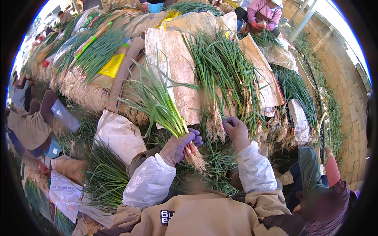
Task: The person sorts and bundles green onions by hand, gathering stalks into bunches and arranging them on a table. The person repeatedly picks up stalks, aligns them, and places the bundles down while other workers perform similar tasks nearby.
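Note:
My left hand (179,145), in a purple-and-brown work glove, grips a small bunch of green onions (169,110) just above the bulbs. Its leaves fan to the upper left, while the reddish bulbs and roots (195,156) hang below the fist. Gloved the same way, my right hand (237,132) is beside the root ends of a loose pile of green onions (220,69). Thumb and fingers are drawn together there; whether they pinch anything is unclear. Under that pile lies a woven sack (180,67).
Loose leaves (215,174) litter the ground below my hands. A heap of green onions (106,177) and a white sack (119,137) lie to the left. Stacked bundles (100,53) fill the far left. Other people sit at the back right (264,17) and lower right (322,203).

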Action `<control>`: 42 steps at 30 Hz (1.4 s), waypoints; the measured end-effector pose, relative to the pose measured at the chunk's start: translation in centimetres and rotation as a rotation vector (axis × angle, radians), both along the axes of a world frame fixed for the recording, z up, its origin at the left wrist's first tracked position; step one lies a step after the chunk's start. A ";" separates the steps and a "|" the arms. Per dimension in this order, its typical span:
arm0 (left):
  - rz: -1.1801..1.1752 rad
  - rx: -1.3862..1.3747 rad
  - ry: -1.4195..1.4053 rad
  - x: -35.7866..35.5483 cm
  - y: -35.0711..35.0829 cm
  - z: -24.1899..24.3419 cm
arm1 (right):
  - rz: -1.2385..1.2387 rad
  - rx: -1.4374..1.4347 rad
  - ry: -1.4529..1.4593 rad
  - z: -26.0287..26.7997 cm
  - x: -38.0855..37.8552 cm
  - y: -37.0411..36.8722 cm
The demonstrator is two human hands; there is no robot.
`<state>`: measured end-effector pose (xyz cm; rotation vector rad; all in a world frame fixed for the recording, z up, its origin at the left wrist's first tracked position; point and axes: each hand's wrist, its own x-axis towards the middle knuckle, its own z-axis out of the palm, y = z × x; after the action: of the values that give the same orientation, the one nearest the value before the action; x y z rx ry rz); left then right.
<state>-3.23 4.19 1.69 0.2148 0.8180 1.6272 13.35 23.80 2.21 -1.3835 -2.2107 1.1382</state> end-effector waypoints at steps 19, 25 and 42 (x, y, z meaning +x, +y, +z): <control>-0.064 -0.079 0.031 -1.4 0.7 2.1 | -0.222 0.308 -0.190 2.8 -4.6 7.8; -0.134 -0.251 0.042 0.6 1.8 -0.1 | 0.129 0.416 0.025 4.2 -0.2 -5.5; -0.147 -0.475 0.260 6.1 -2.8 -1.9 | -0.330 -1.008 0.888 0.2 -2.4 -10.4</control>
<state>2.84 1.41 -0.21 0.1450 1.3306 1.2398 10.96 13.44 2.37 -1.0645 -0.7415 2.2593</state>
